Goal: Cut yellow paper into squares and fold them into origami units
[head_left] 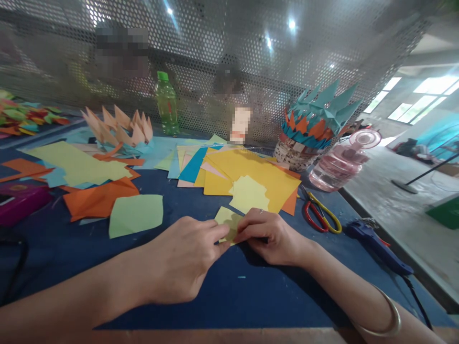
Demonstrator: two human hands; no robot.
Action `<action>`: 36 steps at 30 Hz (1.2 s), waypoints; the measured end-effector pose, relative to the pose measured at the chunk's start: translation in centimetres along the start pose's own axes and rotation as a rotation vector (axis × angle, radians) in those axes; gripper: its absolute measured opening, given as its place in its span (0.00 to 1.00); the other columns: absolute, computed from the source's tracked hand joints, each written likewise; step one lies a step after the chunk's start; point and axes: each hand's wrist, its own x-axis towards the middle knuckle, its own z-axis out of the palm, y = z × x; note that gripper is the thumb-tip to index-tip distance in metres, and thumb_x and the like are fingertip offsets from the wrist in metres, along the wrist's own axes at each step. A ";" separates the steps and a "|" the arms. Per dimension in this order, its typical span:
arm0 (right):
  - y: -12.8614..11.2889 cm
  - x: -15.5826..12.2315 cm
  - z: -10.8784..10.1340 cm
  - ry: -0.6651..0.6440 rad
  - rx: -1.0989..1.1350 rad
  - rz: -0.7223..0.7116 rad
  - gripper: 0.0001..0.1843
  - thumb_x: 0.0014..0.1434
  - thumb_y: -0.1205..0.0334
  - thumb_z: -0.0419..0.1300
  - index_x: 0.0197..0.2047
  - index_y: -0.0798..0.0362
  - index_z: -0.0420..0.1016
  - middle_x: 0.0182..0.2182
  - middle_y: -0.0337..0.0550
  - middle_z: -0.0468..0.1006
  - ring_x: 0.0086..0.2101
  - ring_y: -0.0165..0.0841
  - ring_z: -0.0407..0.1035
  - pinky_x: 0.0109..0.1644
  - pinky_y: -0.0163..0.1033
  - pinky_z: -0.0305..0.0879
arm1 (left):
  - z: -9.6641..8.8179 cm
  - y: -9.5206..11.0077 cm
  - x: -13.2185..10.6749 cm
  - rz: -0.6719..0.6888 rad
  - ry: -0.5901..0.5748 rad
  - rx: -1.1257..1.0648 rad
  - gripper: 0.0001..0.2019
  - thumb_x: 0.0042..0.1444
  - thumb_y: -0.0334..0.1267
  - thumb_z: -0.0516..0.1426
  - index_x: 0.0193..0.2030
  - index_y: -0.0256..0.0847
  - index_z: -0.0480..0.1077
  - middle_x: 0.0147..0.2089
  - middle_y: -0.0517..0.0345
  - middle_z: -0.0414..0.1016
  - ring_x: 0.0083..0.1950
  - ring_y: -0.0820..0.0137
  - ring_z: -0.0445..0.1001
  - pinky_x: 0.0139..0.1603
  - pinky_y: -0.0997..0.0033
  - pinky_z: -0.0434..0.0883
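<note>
At the upper left of the frame, a heap of multicolored paper scraps (pixel 25 114) sits behind a magenta object (pixel 27 200) cut off by the left edge. Just right of these, a pale yellow-green sheet (pixel 75 162) lies across orange and blue scraps, with a ring of peach paper points (pixel 124 138) standing behind it. Nearer the camera, a folded orange paper (pixel 100 196) meets a light green sheet (pixel 136 215) on the dark blue surface (pixel 233 301). A green-capped bottle (pixel 167 102) stands upright by a perforated panel (pixel 201 52).

At lower center, the left hand (pixel 184 258) holds the near left side of a small pale yellow paper (pixel 225 217), its grip drawn in close, thumb and fingers together on the piece. The right hand (pixel 272 236), a ring (pixel 261 211) on 1 finger, has its grip pinched on the same paper's right side; the 2 hands work close together. Just beyond them, a jagged-edged pale paper (pixel 249 193) rests on fanned yellow sheets (pixel 247 167).

To the right, a container (pixel 296 153) carries spiked paper in orange, blue and teal beside a pink bottle (pixel 337 167). Scissors (pixel 327 205) with red and yellow handles lie near a blue corded tool (pixel 382 251). A bracelet (pixel 396 317) circles the right forearm at the lower right.
</note>
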 end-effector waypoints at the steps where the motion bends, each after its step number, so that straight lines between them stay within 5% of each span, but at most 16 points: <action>1: 0.0 0.0 0.0 0.001 -0.010 -0.017 0.21 0.50 0.82 0.52 0.39 0.50 0.77 0.38 0.44 0.78 0.39 0.33 0.70 0.45 0.39 0.69 | 0.0 0.0 0.0 -0.004 -0.002 -0.001 0.12 0.52 0.28 0.52 0.41 0.40 0.71 0.37 0.54 0.71 0.36 0.64 0.71 0.27 0.65 0.62; 7: -0.1 -0.2 0.0 -0.027 -0.156 -0.094 0.22 0.50 0.81 0.51 0.42 0.53 0.77 0.39 0.45 0.77 0.37 0.33 0.70 0.40 0.40 0.69 | 0.2 0.0 -0.1 -0.027 -0.026 -0.002 0.12 0.51 0.28 0.51 0.42 0.41 0.70 0.39 0.54 0.71 0.38 0.63 0.71 0.29 0.65 0.62; 18: -0.7 -0.3 -0.2 -0.100 -0.467 -0.115 0.08 0.55 0.73 0.54 0.32 0.55 0.74 0.34 0.47 0.75 0.39 0.38 0.67 0.41 0.43 0.68 | 0.4 0.1 -0.2 -0.028 -0.022 0.004 0.13 0.54 0.29 0.49 0.43 0.41 0.70 0.39 0.54 0.71 0.38 0.63 0.70 0.28 0.64 0.61; 23: -0.4 -0.5 -0.2 -0.062 -0.480 -0.131 0.08 0.53 0.73 0.53 0.31 0.56 0.73 0.34 0.46 0.75 0.38 0.37 0.66 0.40 0.43 0.68 | 0.5 0.0 -0.2 -0.028 -0.026 0.008 0.13 0.54 0.30 0.49 0.44 0.41 0.70 0.38 0.56 0.71 0.37 0.62 0.71 0.29 0.63 0.62; 30: -0.8 -0.4 0.7 -0.087 -0.413 -0.173 0.14 0.52 0.73 0.54 0.42 0.55 0.74 0.37 0.45 0.76 0.40 0.36 0.67 0.42 0.42 0.67 | 0.6 0.0 -0.2 -0.030 -0.008 0.008 0.11 0.54 0.31 0.50 0.41 0.41 0.71 0.38 0.55 0.71 0.38 0.62 0.71 0.28 0.63 0.62; 36: -0.9 -0.2 0.4 -0.057 -0.480 -0.117 0.08 0.52 0.72 0.55 0.33 0.55 0.73 0.34 0.45 0.75 0.40 0.37 0.66 0.42 0.43 0.66 | 0.6 0.0 -0.3 -0.027 -0.010 0.008 0.11 0.54 0.31 0.50 0.41 0.40 0.71 0.39 0.54 0.71 0.38 0.62 0.71 0.29 0.63 0.63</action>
